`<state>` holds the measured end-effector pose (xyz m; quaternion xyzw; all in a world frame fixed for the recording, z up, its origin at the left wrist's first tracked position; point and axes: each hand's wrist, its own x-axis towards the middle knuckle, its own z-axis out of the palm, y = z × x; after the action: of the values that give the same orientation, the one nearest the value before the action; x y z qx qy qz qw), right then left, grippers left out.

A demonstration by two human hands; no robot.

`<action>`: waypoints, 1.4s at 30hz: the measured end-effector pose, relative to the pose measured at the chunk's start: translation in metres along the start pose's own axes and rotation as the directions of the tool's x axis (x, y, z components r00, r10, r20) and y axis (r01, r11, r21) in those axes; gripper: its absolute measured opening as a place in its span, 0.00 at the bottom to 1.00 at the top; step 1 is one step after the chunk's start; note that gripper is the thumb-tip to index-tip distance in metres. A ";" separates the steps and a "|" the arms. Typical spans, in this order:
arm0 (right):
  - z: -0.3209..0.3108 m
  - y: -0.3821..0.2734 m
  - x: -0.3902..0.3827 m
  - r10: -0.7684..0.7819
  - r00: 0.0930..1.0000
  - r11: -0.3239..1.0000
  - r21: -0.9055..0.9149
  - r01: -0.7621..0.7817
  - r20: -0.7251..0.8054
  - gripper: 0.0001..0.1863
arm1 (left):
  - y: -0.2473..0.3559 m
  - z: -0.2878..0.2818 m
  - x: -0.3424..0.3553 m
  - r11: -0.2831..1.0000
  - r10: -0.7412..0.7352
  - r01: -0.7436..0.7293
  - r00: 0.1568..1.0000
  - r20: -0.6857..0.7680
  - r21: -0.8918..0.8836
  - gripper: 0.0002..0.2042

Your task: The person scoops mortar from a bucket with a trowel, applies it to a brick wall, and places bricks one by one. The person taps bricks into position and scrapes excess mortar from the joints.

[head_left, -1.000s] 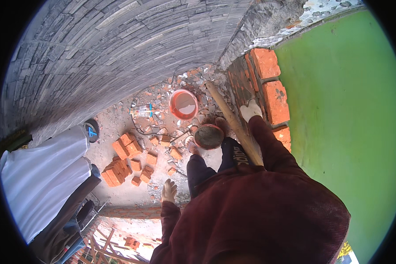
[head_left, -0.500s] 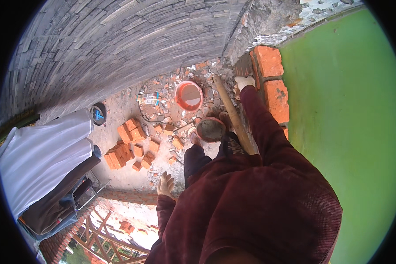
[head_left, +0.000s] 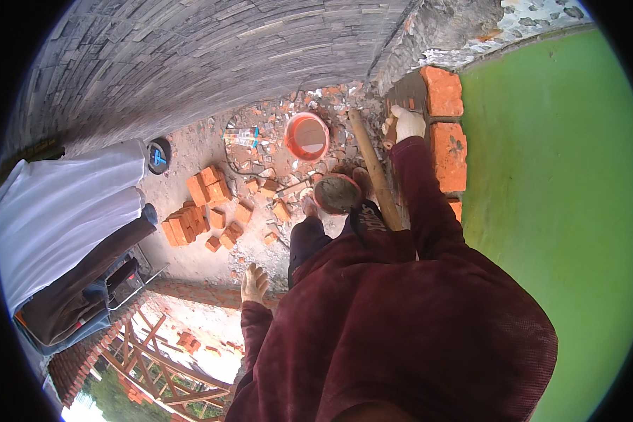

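My right hand [head_left: 409, 125], in a pale glove, is closed round the handle of what looks like a trowel [head_left: 389, 143]; the rounded handle end shows beside the fingers, and the blade is hard to tell from the dark mortar around it. It is beside a row of orange bricks [head_left: 448, 156] along the green wall. My left hand [head_left: 254, 283], also gloved, hangs out to the left with its fingers apart and nothing in it. A bowl of grey mortar [head_left: 337, 194] stands by my feet.
A wooden pole [head_left: 374, 169] leans between my legs and the brick row. An orange bucket [head_left: 307, 137] with cloudy liquid stands among rubble. Loose bricks [head_left: 209, 186] are piled to the left, near hanging cloths [head_left: 77, 211]. A green wall [head_left: 555, 211] rises at right.
My right hand has moved slightly right, over the brick row, and turned so that its back shows. My left hand has shifted a little left, still open.
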<state>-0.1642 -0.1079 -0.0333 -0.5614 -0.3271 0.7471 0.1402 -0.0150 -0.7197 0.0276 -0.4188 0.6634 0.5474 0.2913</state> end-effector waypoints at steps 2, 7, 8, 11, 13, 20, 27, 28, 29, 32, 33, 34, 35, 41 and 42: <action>0.004 0.009 -0.044 -0.096 0.995 0.995 -0.036 0.095 -0.025 0.10 | -0.013 0.002 -0.005 0.996 -0.041 0.038 0.998 -0.036 -0.079 0.31; -0.045 0.084 0.056 -0.001 1.000 0.924 -0.382 0.006 0.013 0.26 | -0.047 0.018 -0.016 0.994 -0.102 0.104 0.993 0.064 -0.022 0.32; -0.045 0.094 0.083 0.066 0.998 0.903 -0.424 -0.067 -0.016 0.29 | -0.059 0.008 -0.013 0.989 -0.148 0.147 0.986 0.079 0.013 0.31; 0.006 0.065 0.075 0.211 0.959 0.865 -0.422 -0.273 -0.189 0.17 | -0.102 -0.056 0.001 0.976 -0.182 0.210 0.930 0.320 -0.056 0.29; 0.008 0.044 0.086 0.163 0.968 0.923 -0.317 -0.218 -0.191 0.12 | -0.072 -0.017 -0.003 0.988 -0.144 0.150 0.979 0.146 -0.030 0.29; 0.009 0.011 0.031 0.142 0.988 0.988 -0.050 -0.146 -0.063 0.13 | -0.014 0.005 -0.018 1.000 -0.016 0.016 0.999 0.028 -0.002 0.34; -0.033 0.022 -0.058 -0.110 0.985 0.915 -0.373 0.151 0.131 0.13 | -0.033 0.020 -0.020 1.000 -0.017 0.020 0.986 0.164 -0.016 0.36; -0.043 0.036 -0.032 -0.060 0.992 0.925 -0.368 0.096 0.110 0.14 | -0.033 0.030 -0.013 0.998 -0.046 0.037 0.983 0.178 0.056 0.36; -0.052 0.048 0.007 -0.113 0.993 0.871 -0.478 0.117 0.037 0.15 | -0.031 0.043 -0.007 0.990 -0.077 0.052 0.979 0.188 0.133 0.36; -0.042 0.018 0.001 0.025 0.999 0.897 -0.441 -0.041 -0.041 0.15 | -0.025 0.043 -0.013 0.961 -0.073 0.000 0.964 0.254 0.277 0.37; -0.041 0.008 -0.004 -0.006 1.000 0.924 -0.384 -0.002 -0.018 0.14 | -0.021 0.040 -0.007 0.966 -0.071 0.000 0.962 0.263 0.259 0.37; -0.040 0.000 -0.011 -0.037 0.999 0.944 -0.328 0.036 0.004 0.12 | -0.019 0.037 -0.002 0.971 -0.071 0.004 0.960 0.271 0.239 0.37; -0.041 -0.005 -0.023 -0.035 0.998 0.956 -0.289 0.048 0.051 0.11 | -0.009 0.046 -0.012 0.966 0.005 -0.058 0.979 0.204 0.253 0.37; -0.050 0.032 -0.122 -0.236 0.966 0.921 -0.293 0.256 0.103 0.10 | -0.002 0.029 0.036 0.943 -0.066 -0.020 0.967 0.245 0.333 0.42; -0.059 0.043 -0.132 -0.142 0.979 0.953 -0.248 0.174 0.143 0.10 | -0.003 0.028 0.049 0.939 -0.089 -0.009 0.959 0.268 0.344 0.42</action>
<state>-0.0585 -0.1967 0.0285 -0.4995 -0.4739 0.7177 0.1045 -0.0383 -0.7047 -0.0217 -0.2940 0.6917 0.4713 0.4616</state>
